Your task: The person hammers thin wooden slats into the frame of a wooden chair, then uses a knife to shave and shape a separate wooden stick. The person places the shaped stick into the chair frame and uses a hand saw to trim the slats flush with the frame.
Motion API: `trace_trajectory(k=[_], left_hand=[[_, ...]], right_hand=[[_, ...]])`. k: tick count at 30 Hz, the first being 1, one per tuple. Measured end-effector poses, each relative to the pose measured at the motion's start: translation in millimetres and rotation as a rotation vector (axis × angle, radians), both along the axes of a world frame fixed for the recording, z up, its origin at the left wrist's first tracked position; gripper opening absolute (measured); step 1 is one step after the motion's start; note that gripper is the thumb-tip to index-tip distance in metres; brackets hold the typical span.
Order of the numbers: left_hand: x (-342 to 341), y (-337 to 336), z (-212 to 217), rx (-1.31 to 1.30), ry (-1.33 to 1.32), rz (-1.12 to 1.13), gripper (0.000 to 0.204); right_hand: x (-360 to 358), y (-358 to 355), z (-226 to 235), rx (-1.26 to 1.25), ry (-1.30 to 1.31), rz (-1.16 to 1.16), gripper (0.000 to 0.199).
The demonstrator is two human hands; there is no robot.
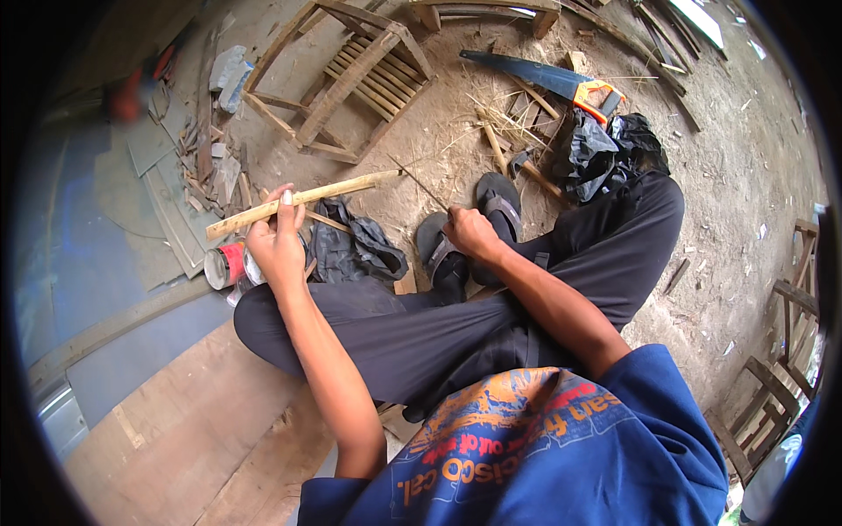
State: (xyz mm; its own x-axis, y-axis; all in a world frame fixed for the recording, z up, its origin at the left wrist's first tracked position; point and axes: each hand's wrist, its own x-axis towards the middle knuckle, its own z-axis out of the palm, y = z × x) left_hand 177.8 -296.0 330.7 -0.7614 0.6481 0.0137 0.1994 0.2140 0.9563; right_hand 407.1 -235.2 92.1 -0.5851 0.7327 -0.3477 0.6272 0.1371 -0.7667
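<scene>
My left hand (279,241) is closed round a long, pale strip of split bamboo (329,193), with the thumb on its upper face. The strip lies nearly level, its right end narrower and darker. My right hand (471,232) is a fist round the hidden handle of what looks like a knife (419,183). Its thin, dark blade points up and left, close to the strip's right end; whether they touch I cannot tell. Both hands are held over my crossed legs, the right one above my sandals (498,197).
A slatted wooden frame (346,96) stands ahead. To its right lie a handsaw (544,77), bamboo shavings (504,123), a hammer-like tool (539,178) and black plastic (601,153). Another black plastic bag (355,245) and a red can (225,265) sit by my left knee.
</scene>
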Motion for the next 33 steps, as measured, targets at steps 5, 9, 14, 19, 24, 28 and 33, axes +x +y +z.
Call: trace_trajectory(k=[5, 9, 14, 19, 24, 28, 33], left_hand=[[6.2, 9.1, -0.7, 0.049, 0.008, 0.042, 0.021], [2.4, 12.4, -1.5, 0.033, 0.039, 0.041, 0.021], [-12.0, 15.1, -14.6, 0.041, 0.203, 0.011, 0.023], [-17.7, 16.0, -26.8, 0.031, 0.144, 0.011, 0.026], [-11.3, 18.2, -27.9, 0.063, 0.146, 0.064, 0.026], [-3.8, 17.8, -26.6, 0.048, 0.147, 0.119, 0.027], [4.4, 14.3, -24.8, 0.001, 0.202, 0.113, 0.026]], right_hand=[[-2.1, -4.8, -19.0, -0.045, -0.117, -0.008, 0.030], [-1.2, -6.1, -31.4, -0.082, -0.139, -0.038, 0.031], [-1.0, 6.8, -33.9, -0.246, -0.098, -0.020, 0.039], [4.7, 15.4, -10.7, -0.376, -0.054, -0.083, 0.043], [-3.1, 7.7, 24.0, -0.142, 0.115, -0.096, 0.033], [-11.2, -3.7, 86.3, -0.113, 0.261, -0.037, 0.027], [-16.2, -20.0, 85.5, 0.005, 0.361, 0.039, 0.023]])
